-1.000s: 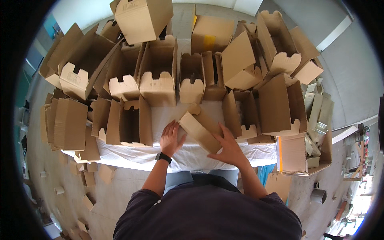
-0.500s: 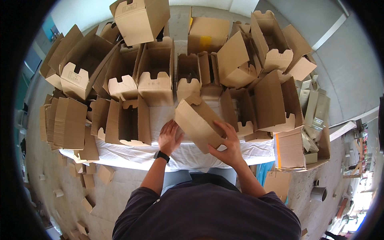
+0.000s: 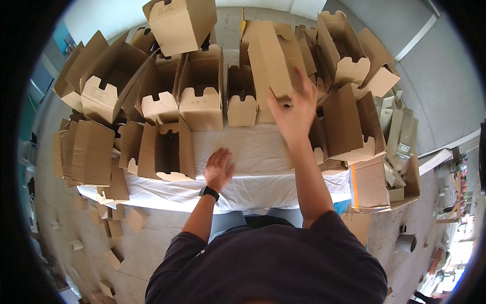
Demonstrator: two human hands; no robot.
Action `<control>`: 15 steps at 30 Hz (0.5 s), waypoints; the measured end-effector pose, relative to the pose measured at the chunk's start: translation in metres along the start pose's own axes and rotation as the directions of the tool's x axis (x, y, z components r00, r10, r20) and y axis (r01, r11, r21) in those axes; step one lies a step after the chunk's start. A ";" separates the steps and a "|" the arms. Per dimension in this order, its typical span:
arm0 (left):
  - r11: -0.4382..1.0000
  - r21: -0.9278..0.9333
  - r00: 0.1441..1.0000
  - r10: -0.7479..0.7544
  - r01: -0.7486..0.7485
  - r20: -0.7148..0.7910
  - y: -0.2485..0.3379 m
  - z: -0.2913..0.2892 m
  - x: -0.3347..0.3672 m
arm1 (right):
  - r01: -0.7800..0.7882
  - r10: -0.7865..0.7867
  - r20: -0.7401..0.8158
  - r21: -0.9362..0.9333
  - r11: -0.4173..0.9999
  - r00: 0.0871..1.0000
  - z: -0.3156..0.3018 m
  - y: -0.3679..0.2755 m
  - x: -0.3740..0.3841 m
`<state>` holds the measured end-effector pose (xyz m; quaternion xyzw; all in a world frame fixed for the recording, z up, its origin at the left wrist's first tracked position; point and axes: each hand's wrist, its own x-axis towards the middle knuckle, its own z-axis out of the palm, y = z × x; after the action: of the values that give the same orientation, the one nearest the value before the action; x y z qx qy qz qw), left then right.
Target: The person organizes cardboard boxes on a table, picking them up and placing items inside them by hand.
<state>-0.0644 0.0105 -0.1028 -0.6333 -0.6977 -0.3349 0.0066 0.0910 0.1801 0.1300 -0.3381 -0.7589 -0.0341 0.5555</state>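
Observation:
Held up over the right-centre of the rows is an open-topped cardboard box (image 3: 268, 63), tilted, its narrow near end gripped by my right hand (image 3: 295, 112). The thumb sits on one side of it and the fingers on the other. My right arm reaches forward across the table. My left hand (image 3: 218, 169) lies flat on the white cloth (image 3: 250, 149), fingers stretched and holding nothing. Just left of that hand stands a small open box (image 3: 168, 152). A narrow open box (image 3: 242, 110) with a notched front stands beyond the bare cloth.
Open cardboard boxes (image 3: 201, 109) crowd the table's back and both sides. One closed-looking box (image 3: 178, 28) stands high at the back. At the right, a larger carton (image 3: 372, 185) holds grey-green flat pieces (image 3: 400, 131). Small cardboard pieces (image 3: 136, 219) lie on the floor at left.
My right hand has carried the box forward and up from in front of me to over the back row. The left hand stays on the cloth, nearly still.

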 end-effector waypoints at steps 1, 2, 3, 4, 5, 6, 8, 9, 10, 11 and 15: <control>1.000 0.004 1.000 -0.010 0.010 -0.003 -0.002 0.000 -0.001 | -0.011 0.011 0.000 -0.017 1.000 1.000 0.019 0.006 0.004; 1.000 -0.004 1.000 0.009 -0.009 0.000 0.000 0.000 0.004 | -0.024 0.023 -0.012 -0.051 0.998 1.000 0.032 0.016 0.009; 1.000 -0.010 1.000 0.014 -0.014 -0.001 0.000 0.001 0.003 | -0.033 0.032 -0.013 -0.075 0.997 0.999 0.042 0.017 0.015; 1.000 -0.015 1.000 0.019 -0.019 -0.001 0.000 0.002 0.003 | -0.075 0.078 0.014 -0.125 0.989 0.997 0.049 0.017 0.019; 1.000 -0.013 1.000 0.025 -0.025 -0.016 -0.001 0.004 0.005 | -0.117 0.125 0.038 -0.177 0.977 0.991 0.053 0.017 0.023; 1.000 -0.019 1.000 0.019 -0.019 -0.013 -0.001 0.004 0.004 | -0.157 0.176 0.068 -0.226 0.961 0.982 0.058 0.016 0.025; 0.999 -0.033 1.000 0.013 -0.013 -0.004 0.000 0.002 0.005 | -0.115 0.128 0.040 -0.240 0.964 0.991 0.066 0.017 0.034; 1.000 -0.020 1.000 0.017 -0.017 -0.011 0.000 0.002 0.002 | -0.097 0.108 0.032 -0.244 0.965 0.994 0.069 0.016 0.035; 1.000 -0.007 1.000 0.023 -0.023 -0.019 0.000 0.002 0.001 | -0.111 0.134 0.068 -0.270 0.957 0.989 0.072 0.015 0.037; 1.000 0.005 0.999 0.030 -0.030 -0.025 0.000 0.002 0.000 | -0.124 0.160 0.102 -0.297 0.947 0.982 0.074 0.014 0.038; 1.000 -0.016 1.000 0.019 -0.019 -0.011 -0.001 0.003 0.002 | -0.216 0.316 0.215 -0.386 0.897 0.924 0.082 0.018 0.033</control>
<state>-0.0646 0.0135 -0.1046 -0.6379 -0.6891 -0.3437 0.0085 0.0284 0.2445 0.1217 -0.5357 -0.7552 -0.0469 0.3748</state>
